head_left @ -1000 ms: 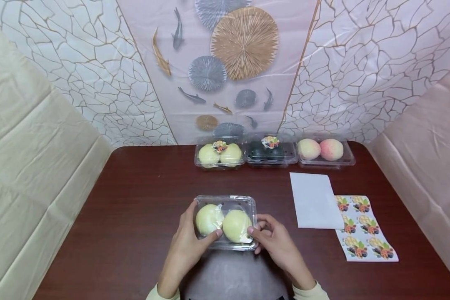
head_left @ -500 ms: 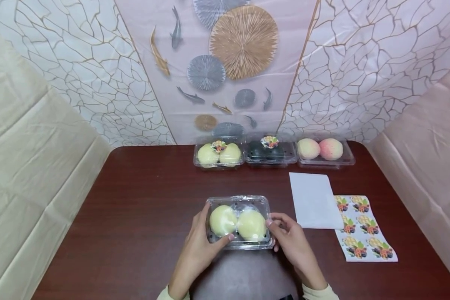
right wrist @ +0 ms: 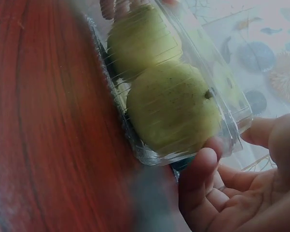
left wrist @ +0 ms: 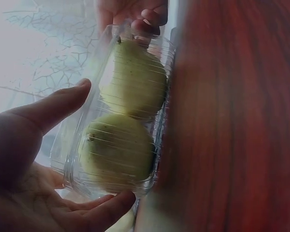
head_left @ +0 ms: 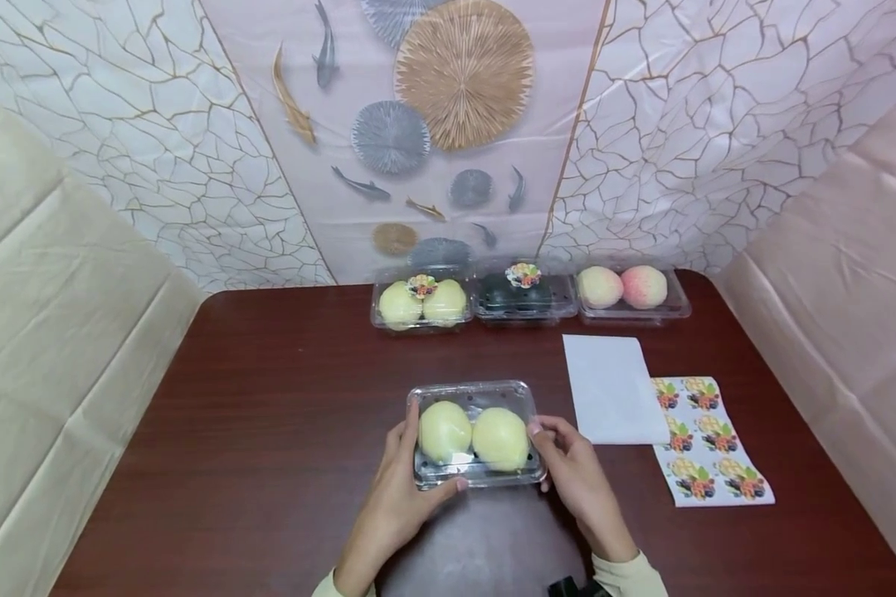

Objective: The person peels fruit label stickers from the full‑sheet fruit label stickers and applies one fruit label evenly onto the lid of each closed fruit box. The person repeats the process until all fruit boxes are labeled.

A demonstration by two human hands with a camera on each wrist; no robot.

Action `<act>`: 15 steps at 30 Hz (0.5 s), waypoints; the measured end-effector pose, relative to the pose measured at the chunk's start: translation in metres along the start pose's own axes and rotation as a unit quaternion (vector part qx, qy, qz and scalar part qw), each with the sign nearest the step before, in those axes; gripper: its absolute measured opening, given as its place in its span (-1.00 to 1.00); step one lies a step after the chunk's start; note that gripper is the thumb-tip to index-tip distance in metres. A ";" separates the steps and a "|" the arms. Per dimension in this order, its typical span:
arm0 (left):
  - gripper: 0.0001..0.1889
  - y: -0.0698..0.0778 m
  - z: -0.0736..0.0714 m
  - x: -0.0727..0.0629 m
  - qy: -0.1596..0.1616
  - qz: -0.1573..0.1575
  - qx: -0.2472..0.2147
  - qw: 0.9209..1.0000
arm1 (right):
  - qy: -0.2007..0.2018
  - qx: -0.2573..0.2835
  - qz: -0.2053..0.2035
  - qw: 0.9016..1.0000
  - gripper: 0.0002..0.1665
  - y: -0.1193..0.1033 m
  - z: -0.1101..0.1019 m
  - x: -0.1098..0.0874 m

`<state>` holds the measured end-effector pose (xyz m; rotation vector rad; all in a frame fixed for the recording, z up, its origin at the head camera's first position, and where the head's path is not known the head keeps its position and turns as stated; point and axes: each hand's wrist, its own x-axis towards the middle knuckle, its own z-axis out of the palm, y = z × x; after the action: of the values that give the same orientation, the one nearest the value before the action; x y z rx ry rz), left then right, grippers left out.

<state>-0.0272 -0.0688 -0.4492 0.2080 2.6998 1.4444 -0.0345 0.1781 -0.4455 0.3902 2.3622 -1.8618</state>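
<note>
A clear plastic clamshell box is held between both hands near the front of the table. Inside lie two round, pale yellow-green fruits, side by side; the wrist views show a small dark stem spot on each fruit. My left hand grips the left end, its thumb at the front edge and its fingers along the left side. At the right end, my right hand pinches the corner between thumb and fingers. Whether the box's underside touches the tabletop I cannot tell.
Three similar boxes line the back edge: a stickered box of yellow-green fruits, a stickered box of dark fruits, and a box of peaches. To the right lie a blank white sheet and a sheet of fruit stickers.
Both hands have carried the clamshell box a little to the right, keeping their hold. The head view has shifted slightly. The back boxes and the sheets stay in place.
</note>
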 end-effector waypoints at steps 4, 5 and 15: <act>0.31 -0.002 -0.001 0.002 -0.001 -0.006 -0.003 1.000 | -0.006 0.009 -0.008 1.000 -0.51 -0.001 0.003 0.001; 0.31 -0.002 -0.001 0.002 -0.003 -0.009 -0.004 1.000 | -0.005 0.010 -0.009 1.000 -0.51 0.000 0.004 0.001; 0.30 -0.001 -0.001 0.005 -0.006 -0.018 -0.006 1.000 | 0.009 0.008 -0.016 1.000 -0.53 0.004 0.007 0.001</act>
<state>-0.0319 -0.0695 -0.4499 0.1656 2.6700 1.4431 -0.0352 0.1722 -0.4513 0.3741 2.3802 -1.8999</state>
